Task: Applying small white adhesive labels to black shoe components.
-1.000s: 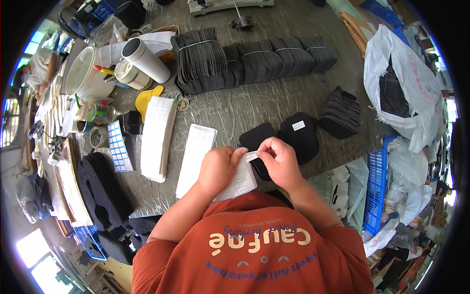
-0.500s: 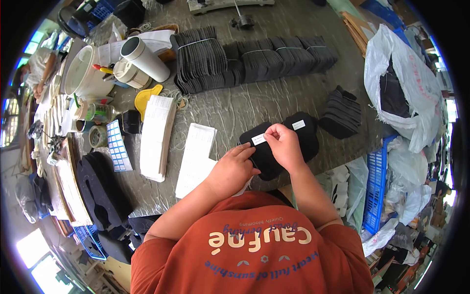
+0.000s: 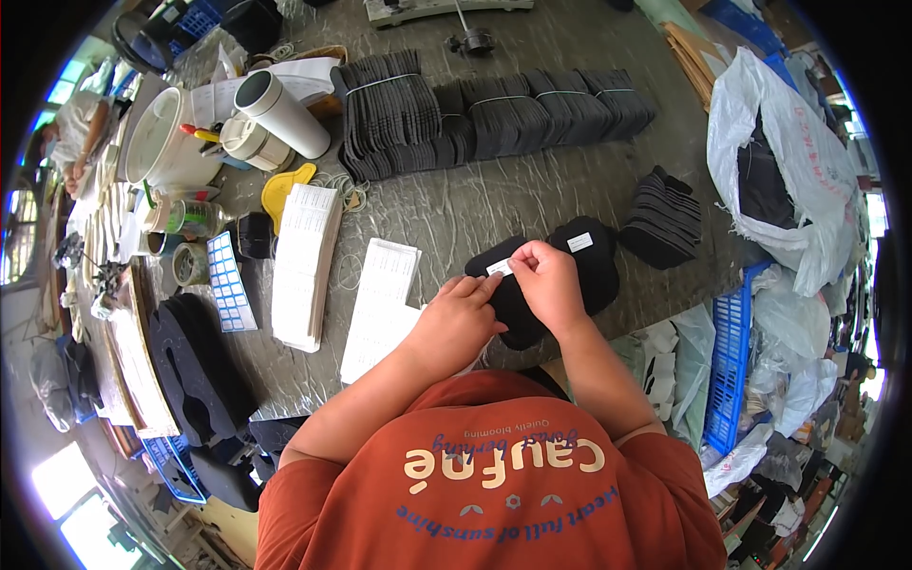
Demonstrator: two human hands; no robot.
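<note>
Both hands meet over the near black foam piece (image 3: 518, 304) at the tabletop (image 3: 456, 209) edge. My right hand (image 3: 551, 283) pinches a small white label (image 3: 501, 267) between thumb and forefinger, held low over the piece's upper face; my left hand (image 3: 458, 321) rests on the foam, fingers curled, seemingly to steady it. A second black piece (image 3: 594, 261) beside it already carries a white label (image 3: 579, 242). Label sheets (image 3: 382, 306) lie just left of the hands, within reach. Banded stacks of black pieces (image 3: 494, 119) sit well apart at the far side.
</note>
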